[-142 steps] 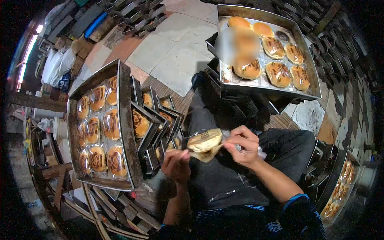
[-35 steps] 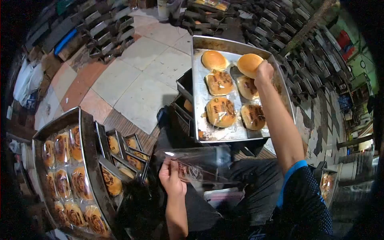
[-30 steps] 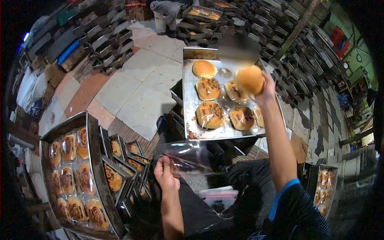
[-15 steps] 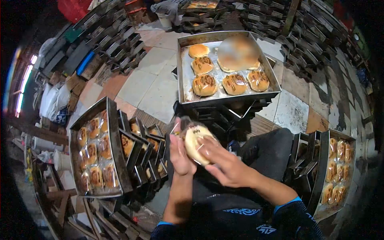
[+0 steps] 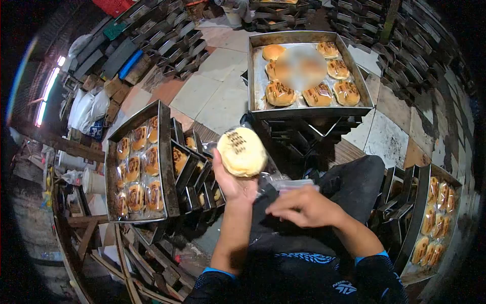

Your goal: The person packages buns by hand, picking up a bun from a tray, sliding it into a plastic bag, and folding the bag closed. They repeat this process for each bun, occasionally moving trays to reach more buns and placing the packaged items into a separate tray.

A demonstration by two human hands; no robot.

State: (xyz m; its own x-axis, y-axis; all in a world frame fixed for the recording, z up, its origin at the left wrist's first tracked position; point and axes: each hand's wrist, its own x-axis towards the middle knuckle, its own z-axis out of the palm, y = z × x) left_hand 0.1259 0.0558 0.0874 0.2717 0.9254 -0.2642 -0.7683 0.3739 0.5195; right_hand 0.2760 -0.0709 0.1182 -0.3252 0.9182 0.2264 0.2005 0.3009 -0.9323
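A round pale bun (image 5: 242, 152) in clear film with dark print on it rests in my left hand (image 5: 234, 182), whose fingers are wrapped behind it and mostly hidden. Some film sticks out at the bun's left side. My right hand (image 5: 309, 206) is apart from the bun, over my lap, its fingers reaching left, slightly bent and a little blurred. I see nothing held in it. Just beyond those fingers, clear plastic bags (image 5: 291, 185) lie near my knees. Past the bun stands a metal tray (image 5: 310, 112) with several wrapped buns (image 5: 318, 95), partly blurred out.
On the left, a tilted tray (image 5: 164, 152) of wrapped buns tops a stack of trays. Another tray (image 5: 416, 228) of buns stands at the right. Racked trays (image 5: 157, 55) line the back, and wooden slats (image 5: 131, 263) lie at the lower left.
My right hand has come off the wrapped bun and moved right and down. My left hand has turned the bun's pale printed face upward. The camera view has shifted left.
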